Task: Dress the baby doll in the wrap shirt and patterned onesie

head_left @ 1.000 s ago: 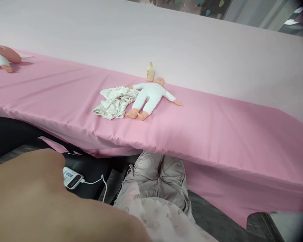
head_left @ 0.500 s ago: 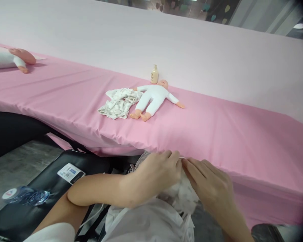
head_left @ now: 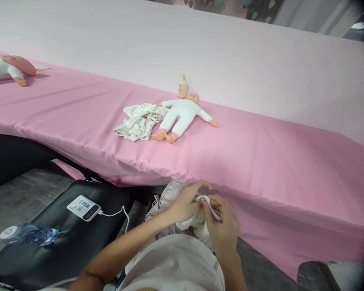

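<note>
My left hand (head_left: 186,202) and my right hand (head_left: 223,226) meet in my lap, just below the pink table's front edge. Both are closed on a small white cloth item (head_left: 197,220) with a white strap looped between the fingers. A baby doll (head_left: 182,115) in a white suit lies on its back on the pink tablecloth (head_left: 261,153), well beyond my hands. A crumpled patterned cloth (head_left: 138,123) lies touching the doll's left side. A small beige bottle (head_left: 182,86) stands behind the doll's head.
A second doll (head_left: 9,68) lies at the table's far left. A black chair (head_left: 73,230) at my left carries a white power bank (head_left: 83,207) with a cable and a water bottle (head_left: 27,234). Grey floor shows below.
A second ago an arm filled the lower left. Both hands then came together at my lap, and have since drawn closer in, now gripping the white cloth item.
</note>
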Demonstrator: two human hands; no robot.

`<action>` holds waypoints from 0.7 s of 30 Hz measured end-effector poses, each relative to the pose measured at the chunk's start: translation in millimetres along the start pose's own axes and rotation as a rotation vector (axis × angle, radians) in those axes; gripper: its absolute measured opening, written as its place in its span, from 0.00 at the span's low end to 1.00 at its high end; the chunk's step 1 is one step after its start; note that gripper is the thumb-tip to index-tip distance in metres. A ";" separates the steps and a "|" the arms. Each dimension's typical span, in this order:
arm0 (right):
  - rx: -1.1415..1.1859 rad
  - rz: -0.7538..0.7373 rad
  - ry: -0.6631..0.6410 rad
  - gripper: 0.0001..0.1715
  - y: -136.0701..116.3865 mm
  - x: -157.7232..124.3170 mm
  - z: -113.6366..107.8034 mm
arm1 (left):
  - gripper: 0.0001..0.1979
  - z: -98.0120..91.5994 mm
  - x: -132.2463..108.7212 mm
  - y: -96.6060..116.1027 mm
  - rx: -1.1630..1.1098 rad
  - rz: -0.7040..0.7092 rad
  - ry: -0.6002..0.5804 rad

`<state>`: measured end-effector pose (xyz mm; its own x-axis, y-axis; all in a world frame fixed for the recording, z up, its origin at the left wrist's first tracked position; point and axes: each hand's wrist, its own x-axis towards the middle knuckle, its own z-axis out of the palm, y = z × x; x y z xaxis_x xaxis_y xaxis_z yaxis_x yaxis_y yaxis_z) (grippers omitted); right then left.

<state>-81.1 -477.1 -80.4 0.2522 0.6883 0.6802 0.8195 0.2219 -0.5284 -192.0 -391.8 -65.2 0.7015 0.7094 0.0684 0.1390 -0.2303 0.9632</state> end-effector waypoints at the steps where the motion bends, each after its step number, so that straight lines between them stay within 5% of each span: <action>1: 0.030 0.032 -0.011 0.08 1.2 -5.3 5.3 | 0.22 6.1 -1.7 -6.3 -0.218 -0.114 0.044; 4: 0.047 -0.016 -0.039 0.17 5.9 -11.5 13.4 | 0.24 18.7 -8.6 -11.4 -0.757 -0.385 0.180; 8: 0.141 -0.032 -0.072 0.19 15.2 -5.1 -0.2 | 0.30 17.8 -29.8 6.2 -1.074 -0.289 0.119; 12: 0.462 0.028 -0.229 0.17 20.9 -1.3 -28.1 | 0.29 4.0 -56.8 30.3 -0.604 -0.027 -0.067; 17: 0.580 -0.046 -0.208 0.12 11.7 -1.6 -34.7 | 0.25 -9.9 -52.4 40.4 0.116 0.221 0.248; 21: 0.580 0.007 -0.135 0.12 2.8 -2.7 -23.9 | 0.11 -13.8 -32.5 31.8 0.099 0.309 0.041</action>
<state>-67.2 -494.8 -71.6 0.1580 0.7643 0.6252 0.3935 0.5319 -0.7498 -220.0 -413.0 -33.2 0.6930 0.6213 0.3659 -0.0075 -0.5012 0.8653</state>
